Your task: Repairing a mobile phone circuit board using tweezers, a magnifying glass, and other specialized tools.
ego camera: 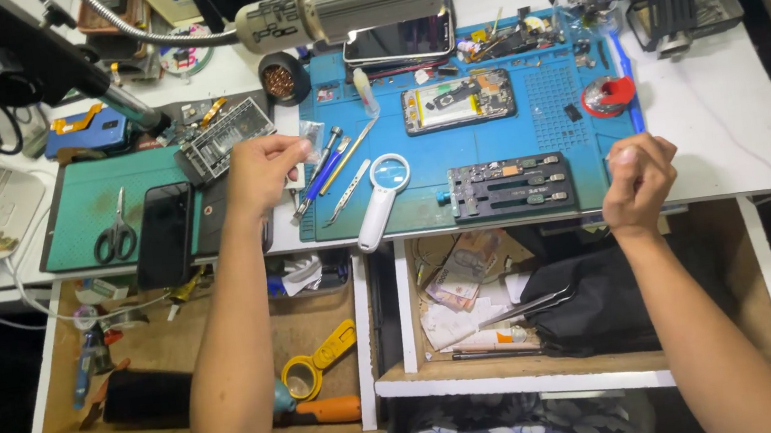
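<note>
Left hand (258, 168) centre-left of frame, fingertips pinched on small clear plastic bag (311, 138) above blue mat (492, 143), right hand (638, 182) at right, clenched, contents not discernible, over counter (730, 132) edge.

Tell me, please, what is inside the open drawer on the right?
The right drawer holds banknotes, papers, metal tweezers, a tube and a black cloth. Whatever lies under the cloth, or further back under the tabletop, is hidden.

Magnifier (381, 195) on mat (483, 144), left of clamp jig (508, 186); opened phone (458, 102) behind jig.
</note>
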